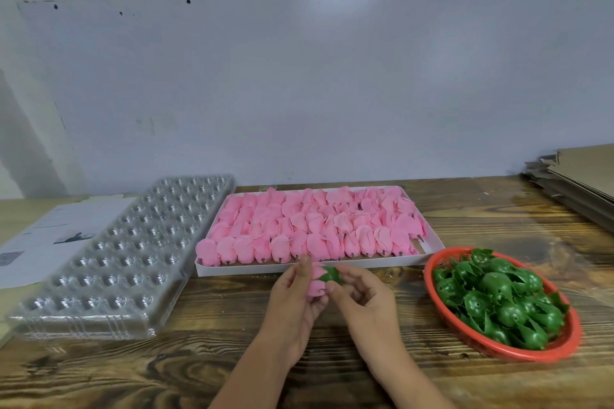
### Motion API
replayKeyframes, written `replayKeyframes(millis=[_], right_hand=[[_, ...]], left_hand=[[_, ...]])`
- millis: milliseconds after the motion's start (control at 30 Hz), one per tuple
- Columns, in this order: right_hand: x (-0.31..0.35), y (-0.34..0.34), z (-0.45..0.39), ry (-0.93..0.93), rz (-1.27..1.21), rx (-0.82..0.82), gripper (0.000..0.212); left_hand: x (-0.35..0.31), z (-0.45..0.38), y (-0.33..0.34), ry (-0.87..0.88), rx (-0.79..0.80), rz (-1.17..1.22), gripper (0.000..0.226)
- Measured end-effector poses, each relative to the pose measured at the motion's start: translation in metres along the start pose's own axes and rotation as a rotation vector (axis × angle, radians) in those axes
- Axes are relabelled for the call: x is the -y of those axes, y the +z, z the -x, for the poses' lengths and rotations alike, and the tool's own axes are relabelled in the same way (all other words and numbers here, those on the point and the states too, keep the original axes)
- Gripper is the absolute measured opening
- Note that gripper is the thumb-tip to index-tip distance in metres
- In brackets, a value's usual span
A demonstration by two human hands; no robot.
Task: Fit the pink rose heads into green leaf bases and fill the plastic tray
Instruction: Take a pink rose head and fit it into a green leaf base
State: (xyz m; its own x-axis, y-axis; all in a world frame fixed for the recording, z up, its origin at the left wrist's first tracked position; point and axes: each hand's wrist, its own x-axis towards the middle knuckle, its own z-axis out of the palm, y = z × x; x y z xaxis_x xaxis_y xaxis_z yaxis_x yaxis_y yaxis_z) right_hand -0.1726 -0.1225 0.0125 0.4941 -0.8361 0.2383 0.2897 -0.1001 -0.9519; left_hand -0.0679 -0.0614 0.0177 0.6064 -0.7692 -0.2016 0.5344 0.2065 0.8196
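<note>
At a grained wooden table [206,372], a person's forearms enter cut off by the near edge. The left hand [294,300] curls round a pink rose head [315,284], whose lower petals are hidden behind the fingers; the right hand [360,295] pinches a glossy green leaf base [331,275] against it, the join too small to make out. Behind the hands, toward the table's far edge, a shallow white box [365,263] holds rows of soft pink rose heads [312,226]. The clear, dimpled plastic tray [126,259] lies at the left side, partly over printed paper [43,236]. A red oval basket [564,347] of leaf bases [498,295] sits near the right edge, with stacked cardboard [584,176] cut off at the far right corner.
</note>
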Motion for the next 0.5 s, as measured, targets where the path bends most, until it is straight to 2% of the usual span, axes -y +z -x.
replayKeyframes(millis=[133,500], right_hand=[[0.0018,-0.0034,-0.0019,0.007,-0.032,-0.018,0.031],[0.0053,-0.0038,-0.0020,0.015,-0.024,-0.012,0.032]], left_hand=[[-0.0009,-0.0003,-0.0019,-0.013,0.082,0.015,0.042],[-0.0014,-0.0001,-0.0041,-0.022,0.088,0.061,0.035]])
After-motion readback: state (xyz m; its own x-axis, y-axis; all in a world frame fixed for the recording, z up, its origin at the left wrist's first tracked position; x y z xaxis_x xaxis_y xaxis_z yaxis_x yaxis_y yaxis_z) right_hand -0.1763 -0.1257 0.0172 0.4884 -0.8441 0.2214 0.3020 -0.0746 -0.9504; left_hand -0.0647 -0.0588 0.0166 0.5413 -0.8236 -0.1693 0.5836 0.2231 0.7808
